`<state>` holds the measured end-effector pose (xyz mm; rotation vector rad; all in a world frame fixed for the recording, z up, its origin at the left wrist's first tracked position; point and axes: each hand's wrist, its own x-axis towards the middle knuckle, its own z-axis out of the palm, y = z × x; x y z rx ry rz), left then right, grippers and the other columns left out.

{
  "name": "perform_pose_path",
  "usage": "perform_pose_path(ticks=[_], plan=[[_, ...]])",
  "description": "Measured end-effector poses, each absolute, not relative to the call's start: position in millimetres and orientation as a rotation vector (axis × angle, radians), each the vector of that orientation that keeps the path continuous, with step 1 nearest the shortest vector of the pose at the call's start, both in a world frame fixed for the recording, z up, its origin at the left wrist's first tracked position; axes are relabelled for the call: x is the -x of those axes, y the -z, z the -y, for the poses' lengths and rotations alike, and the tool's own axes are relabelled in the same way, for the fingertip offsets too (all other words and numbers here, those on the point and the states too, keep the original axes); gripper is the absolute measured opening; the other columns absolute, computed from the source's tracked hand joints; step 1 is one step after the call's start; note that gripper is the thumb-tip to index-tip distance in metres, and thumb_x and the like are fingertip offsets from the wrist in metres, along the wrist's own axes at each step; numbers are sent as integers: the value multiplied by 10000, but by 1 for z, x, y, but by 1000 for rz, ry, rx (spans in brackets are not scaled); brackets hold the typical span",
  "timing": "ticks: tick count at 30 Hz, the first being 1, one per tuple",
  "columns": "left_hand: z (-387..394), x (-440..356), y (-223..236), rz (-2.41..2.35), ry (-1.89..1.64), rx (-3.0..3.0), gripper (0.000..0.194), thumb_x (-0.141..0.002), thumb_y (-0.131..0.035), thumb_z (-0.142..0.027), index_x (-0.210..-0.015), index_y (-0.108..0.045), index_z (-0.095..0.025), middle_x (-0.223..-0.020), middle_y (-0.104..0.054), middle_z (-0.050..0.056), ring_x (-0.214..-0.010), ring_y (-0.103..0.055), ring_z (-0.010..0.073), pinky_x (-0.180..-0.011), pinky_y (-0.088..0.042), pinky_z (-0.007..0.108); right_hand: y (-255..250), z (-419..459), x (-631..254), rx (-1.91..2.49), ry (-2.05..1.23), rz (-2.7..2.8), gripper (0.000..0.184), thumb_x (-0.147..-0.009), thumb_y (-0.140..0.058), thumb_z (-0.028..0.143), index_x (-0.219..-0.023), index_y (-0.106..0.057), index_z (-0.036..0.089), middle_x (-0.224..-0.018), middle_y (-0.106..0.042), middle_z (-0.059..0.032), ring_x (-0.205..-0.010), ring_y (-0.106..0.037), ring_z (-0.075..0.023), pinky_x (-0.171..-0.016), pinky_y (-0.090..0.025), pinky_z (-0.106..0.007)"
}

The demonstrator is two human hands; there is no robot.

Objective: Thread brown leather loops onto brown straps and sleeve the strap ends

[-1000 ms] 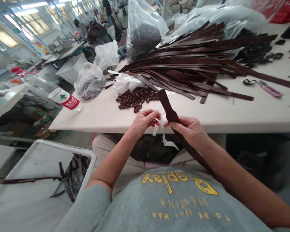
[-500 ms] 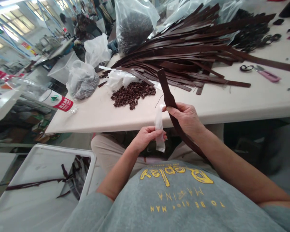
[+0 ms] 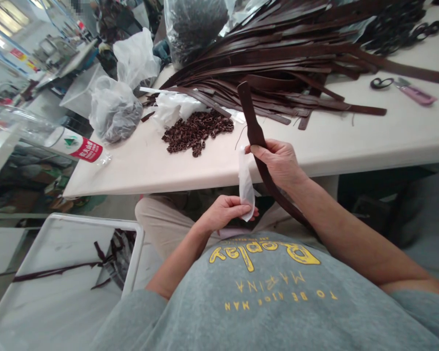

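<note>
Brown strap [image 3: 255,129] — narrower end, rounded tip | white strip [image 3: 246,187] — bowed

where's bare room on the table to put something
Bare tabletop shows right of the right hand, nearer than the strap pile and pink-handled tool. A smaller patch lies between the brown loop pile and bottle. The far side is crowded: strap pile, plastic bags, black rings.

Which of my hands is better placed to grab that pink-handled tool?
Probably your right hand: it's nearer the pink-handled tool, though it already holds the brown strap; your left hand, holding the white strip, is farther off.
</note>
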<state>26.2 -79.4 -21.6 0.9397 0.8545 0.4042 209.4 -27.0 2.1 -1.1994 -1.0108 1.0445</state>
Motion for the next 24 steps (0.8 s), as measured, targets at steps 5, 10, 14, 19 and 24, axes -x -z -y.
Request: perform_pose_path(ticks=[5,10,14,19,24], plan=[[71,-34,24,-917,-670,-788,383,-565,-880,-458,-707,-716,-143,-665,-705,43,-594,-636,136,-637,-509,265,-5,32,-217,1129,-1126,934,295,-747,-751,489,-813,-704,205,-845,-713,-24,-674,-629,-144,-633,-505,-285],[59,-43,16,-782,-913,-677,396,-568,-898,-419,-622,-604,-159,-597,-603,-23,-546,-549,75,-583,-467,210,-8,69,-240,1291,-1124,1085,280,-838,-694,492,-860,-731,215,-800,-729,-27,-556,-607,-123,-532,-480,-259],[47,-49,8,-760,-1006,-503,391,-601,-897,-368,-653,-568,-163,-626,-580,-45,-570,-552,56,-600,-478,181,-10,107,-252,1431,-1110,1421,300,-897,-607,476,-802,-723,217,-655,-689,-8,-534,-607,-145,-530,-475,-269],[32,-57,-1,-910,-1035,-136,203,-841,-728,-294,-764,-597,-158,-729,-644,-15,-612,-629,77,-598,-499,186,-9,140,-251,1447,-920,1846,359,-930,-501,380,-627,-605,217,-527,-567,11,-475,-524,-135,-477,-383,-270],[27,-61,-7,-876,-1003,2,194,-923,-634,-296,-793,-614,-154,-750,-678,-6,-636,-668,81,-590,-514,178,-1,146,-246,1438,-645,1973,348,-930,-483,350,-615,-549,218,-537,-515,14,-475,-481,-127,-495,-352,-278]])
